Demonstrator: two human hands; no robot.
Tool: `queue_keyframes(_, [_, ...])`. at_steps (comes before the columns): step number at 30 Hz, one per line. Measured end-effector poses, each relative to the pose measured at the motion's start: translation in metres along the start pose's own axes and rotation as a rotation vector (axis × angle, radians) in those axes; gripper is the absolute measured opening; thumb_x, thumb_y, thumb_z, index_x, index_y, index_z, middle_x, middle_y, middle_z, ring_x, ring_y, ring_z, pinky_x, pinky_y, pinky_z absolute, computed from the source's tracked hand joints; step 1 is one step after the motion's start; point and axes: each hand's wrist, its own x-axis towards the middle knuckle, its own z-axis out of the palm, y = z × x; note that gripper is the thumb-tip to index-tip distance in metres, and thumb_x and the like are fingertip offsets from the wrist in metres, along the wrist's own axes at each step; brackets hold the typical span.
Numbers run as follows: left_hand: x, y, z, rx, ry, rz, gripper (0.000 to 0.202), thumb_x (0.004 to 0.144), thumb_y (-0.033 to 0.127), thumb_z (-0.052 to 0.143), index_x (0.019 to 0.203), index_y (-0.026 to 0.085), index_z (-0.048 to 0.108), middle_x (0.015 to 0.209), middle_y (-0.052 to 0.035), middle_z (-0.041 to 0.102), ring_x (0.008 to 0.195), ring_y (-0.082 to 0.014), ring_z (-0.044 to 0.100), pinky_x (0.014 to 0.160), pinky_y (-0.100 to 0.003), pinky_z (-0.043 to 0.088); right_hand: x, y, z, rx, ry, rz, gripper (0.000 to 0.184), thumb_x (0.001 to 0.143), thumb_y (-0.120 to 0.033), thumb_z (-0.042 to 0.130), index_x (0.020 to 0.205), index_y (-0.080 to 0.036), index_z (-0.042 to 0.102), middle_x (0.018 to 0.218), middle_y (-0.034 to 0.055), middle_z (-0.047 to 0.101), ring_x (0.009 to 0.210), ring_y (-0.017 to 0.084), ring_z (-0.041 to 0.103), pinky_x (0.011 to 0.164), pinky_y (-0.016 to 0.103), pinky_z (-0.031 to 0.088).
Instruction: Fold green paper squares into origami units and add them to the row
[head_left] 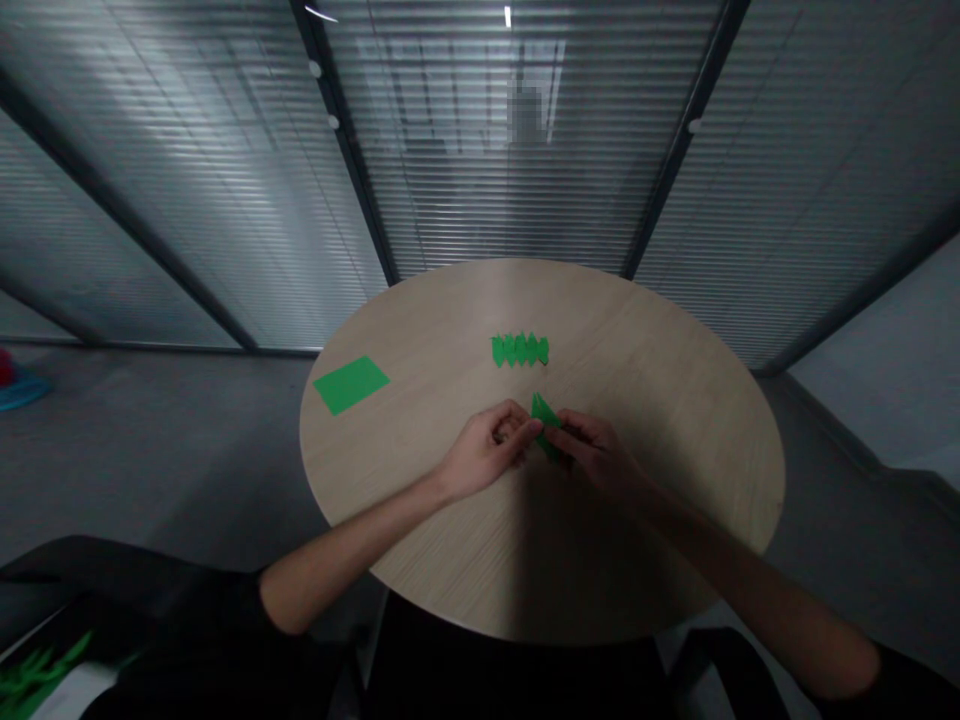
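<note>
Head view: a folded green piece [543, 407], apparently paper, is held above the near-middle part of the round bench [660, 350], between left hand [484, 450] and right hand [604, 455]. The fingers of both hands look clamped on it, thumbs toward the wearer, though the fingertips behind are hidden. Uneven pressure from the two thumbs could skew a crease, and a hard pull apart could tear the piece. Just beyond sits a row of small green pieces [520, 350]; a careless knuckle could scatter it. The flat green sheet [351, 384] lies well apart, leftward.
</note>
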Motion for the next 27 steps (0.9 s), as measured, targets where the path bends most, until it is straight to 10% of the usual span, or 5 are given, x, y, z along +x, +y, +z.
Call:
queue_keyframes(9, [0.004, -0.004, -0.002, 0.003, 0.063, 0.032, 0.037, 0.097, 0.046, 0.059, 0.077, 0.015, 0.056, 0.055, 0.0023, 0.058, 0.049, -0.0082, 0.052, 0.048, -0.019, 0.038, -0.002, 0.004, 0.000, -0.169, -0.146, 0.007, 0.041, 0.096, -0.056, 0.055, 0.083, -0.017, 0.061, 0.066, -0.0019, 0.054, 0.056, 0.011, 0.049, 0.053, 0.025, 0.037])
queue_keyframes(27, [0.004, -0.005, -0.008, -0.067, 0.095, -0.051, 0.037, 0.097, 0.044, 0.057, 0.080, 0.012, 0.066, 0.068, -0.0046, 0.068, 0.056, -0.0097, 0.059, 0.056, -0.021, 0.049, 0.008, 0.010, -0.011, -0.070, 0.155, 0.093, 0.038, 0.082, -0.056, 0.066, 0.073, -0.019, 0.061, 0.057, -0.0048, 0.049, 0.046, 0.011, 0.051, 0.044, 0.023, 0.043])
